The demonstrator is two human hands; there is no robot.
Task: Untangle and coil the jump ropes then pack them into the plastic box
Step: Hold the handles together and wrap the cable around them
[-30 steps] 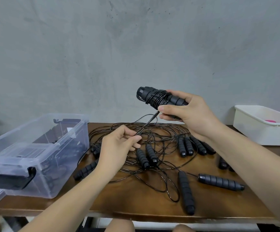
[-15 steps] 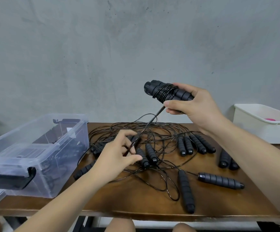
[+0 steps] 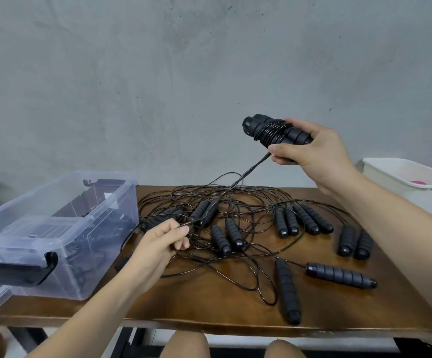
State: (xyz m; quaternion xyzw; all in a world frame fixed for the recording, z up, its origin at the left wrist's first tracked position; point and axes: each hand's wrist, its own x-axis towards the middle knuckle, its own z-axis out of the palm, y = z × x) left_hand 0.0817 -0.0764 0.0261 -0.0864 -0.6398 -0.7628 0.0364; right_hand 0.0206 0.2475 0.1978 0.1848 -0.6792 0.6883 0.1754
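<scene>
My right hand [image 3: 310, 148] grips a pair of black jump-rope handles [image 3: 264, 130] held together in the air, with thin black cord wound round them. The loose cord [image 3: 238, 184] runs taut down and to the left to my left hand [image 3: 166, 239], which pinches it just above the table. Beneath lies a tangle of black ropes [image 3: 235, 210] with several ribbed handles. The clear plastic box [image 3: 62, 228] stands at the left, black ropes visible inside it.
The brown wooden table [image 3: 222, 306] ends close in front of my knees. A white plastic tub [image 3: 406, 182] holding something pink sits at the far right. Two loose handles [image 3: 339, 275] lie near the front right. A grey wall stands behind.
My right hand has lifted the wrapped handles higher and to the right. My left hand has slid down along the cord toward the table, so the stretch between the hands is longer.
</scene>
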